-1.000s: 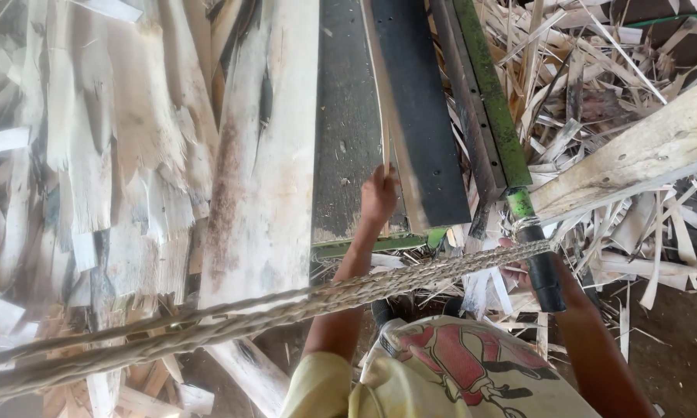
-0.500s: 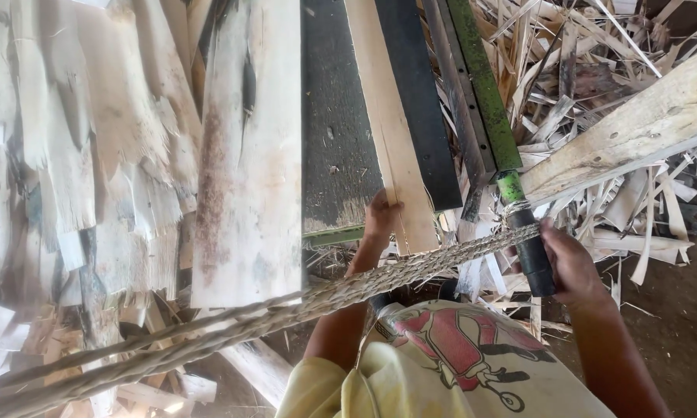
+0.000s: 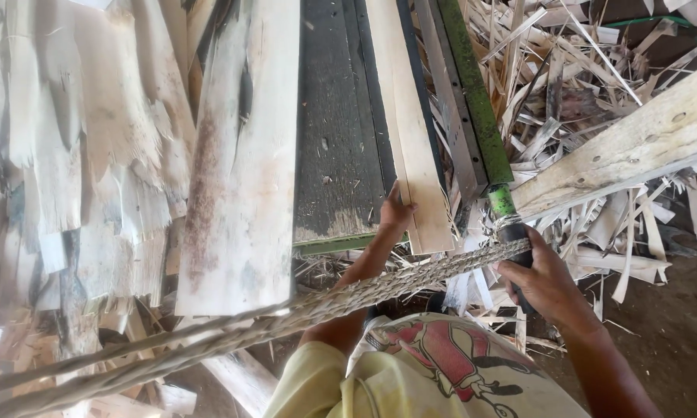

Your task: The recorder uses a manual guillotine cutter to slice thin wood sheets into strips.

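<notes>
The left hand, fingers pressed on the near end of the thin pale board, should push it straight ahead while the right hand stays wrapped around the black lever handle just beside it.

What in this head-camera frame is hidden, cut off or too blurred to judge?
- Left hand: its fingertips lie on the pale wooden plank; the grip is unclear.
- Right hand: wraps the black handle of the green metal bar, hiding the handle's lower part.
- Braided rope: its left end blurs and leaves the frame.
</notes>
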